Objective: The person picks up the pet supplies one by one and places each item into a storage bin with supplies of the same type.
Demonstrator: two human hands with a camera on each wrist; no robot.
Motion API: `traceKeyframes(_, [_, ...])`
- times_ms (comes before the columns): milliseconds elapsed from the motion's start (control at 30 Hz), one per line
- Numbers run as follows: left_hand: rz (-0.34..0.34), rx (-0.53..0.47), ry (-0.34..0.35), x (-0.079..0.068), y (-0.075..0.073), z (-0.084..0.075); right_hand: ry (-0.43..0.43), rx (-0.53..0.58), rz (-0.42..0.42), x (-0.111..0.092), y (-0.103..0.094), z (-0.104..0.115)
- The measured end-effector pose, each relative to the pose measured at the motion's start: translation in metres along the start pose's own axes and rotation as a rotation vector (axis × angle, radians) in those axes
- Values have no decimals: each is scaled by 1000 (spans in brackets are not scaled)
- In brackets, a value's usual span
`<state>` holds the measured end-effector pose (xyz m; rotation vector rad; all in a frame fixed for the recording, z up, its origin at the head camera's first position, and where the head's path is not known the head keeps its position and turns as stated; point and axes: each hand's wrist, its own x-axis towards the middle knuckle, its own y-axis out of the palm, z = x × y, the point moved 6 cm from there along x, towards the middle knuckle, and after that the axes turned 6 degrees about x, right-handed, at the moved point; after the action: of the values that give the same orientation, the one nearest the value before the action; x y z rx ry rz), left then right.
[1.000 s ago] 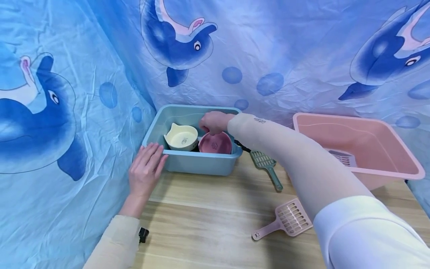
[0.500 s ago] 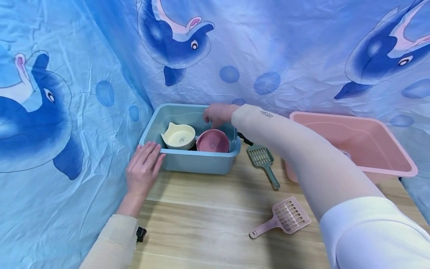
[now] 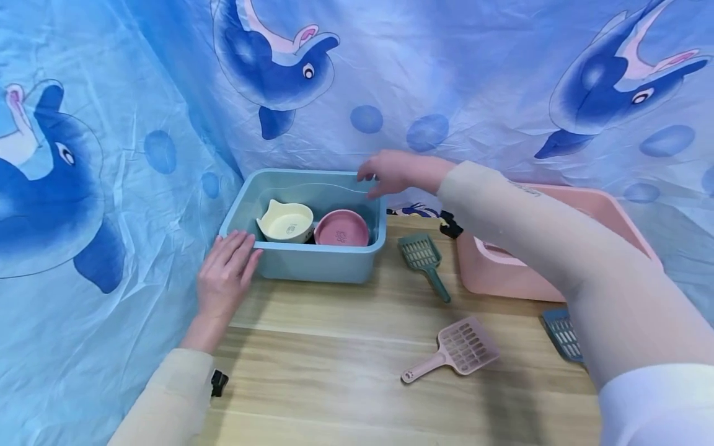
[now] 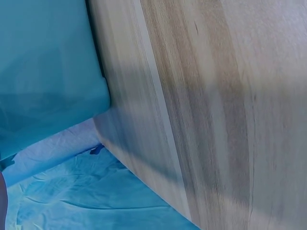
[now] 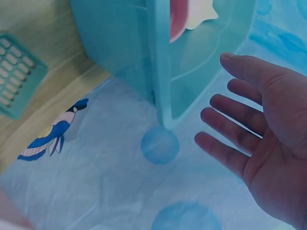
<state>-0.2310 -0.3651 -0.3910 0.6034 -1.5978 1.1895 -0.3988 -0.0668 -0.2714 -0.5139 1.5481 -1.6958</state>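
A blue litter box (image 3: pixel 312 265) stands at the back left of the table. Inside it, a cream cat-eared bowl (image 3: pixel 287 224) sits beside a pink bowl (image 3: pixel 341 229) with a paw print. My left hand (image 3: pixel 225 272) rests with extended fingers on the box's front left corner. Over the box's back right corner hovers my right hand (image 3: pixel 393 172), its fingers loosely spread and holding nothing. The right wrist view shows the right palm (image 5: pixel 273 129) with nothing in it, beside the box rim (image 5: pixel 163 86).
Right of the blue box lies a green litter scoop (image 3: pixel 422 255). A pink scoop (image 3: pixel 465 348) lies nearer the front, and a dark blue-green scoop (image 3: pixel 562 334) shows partly under the right arm. A pink litter box (image 3: pixel 491 279) stands at the right. Dolphin-printed cloth (image 3: pixel 379 74) hangs behind.
My right hand has come away from the pink bowl, up and to the right, with its fingers opening. The pink bowl stays in the blue box. My left hand keeps its place on the corner.
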Motion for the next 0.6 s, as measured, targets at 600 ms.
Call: traceKeyframes(600, [61, -17, 15, 6, -2, -2, 162, -7, -319, -223, 40, -52])
